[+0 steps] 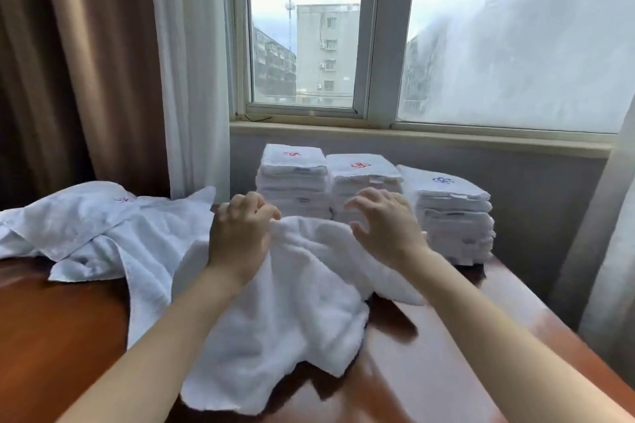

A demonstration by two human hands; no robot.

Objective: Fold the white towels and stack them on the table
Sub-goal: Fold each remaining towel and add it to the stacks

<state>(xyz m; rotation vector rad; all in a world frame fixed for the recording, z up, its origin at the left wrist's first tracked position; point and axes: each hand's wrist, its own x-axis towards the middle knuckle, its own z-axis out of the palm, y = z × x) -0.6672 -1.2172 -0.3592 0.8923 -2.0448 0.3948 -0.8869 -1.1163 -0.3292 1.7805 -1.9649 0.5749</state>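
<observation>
Both bare forearms stretched forward. Left grip (240, 237) is knuckles-up, fingers curled into the towel (275, 319). Right grip (385, 227) hovers, fingers spread and loosely bent.

Two bare arms, no cloth on them up to picture edge. Left forearm (165, 336) at 7 o'clock, right forearm (498, 326) at 4 o'clock. Left hand (237, 237), right hand (385, 230) bare too.

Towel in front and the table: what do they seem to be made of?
Towel: probably cotton terry, matte; its surface looks fluffy and it falls in soft folds.
Table: apparently wood, or wood veneer, with a glossy reddish-brown varnish; it reflects the window light.
</observation>
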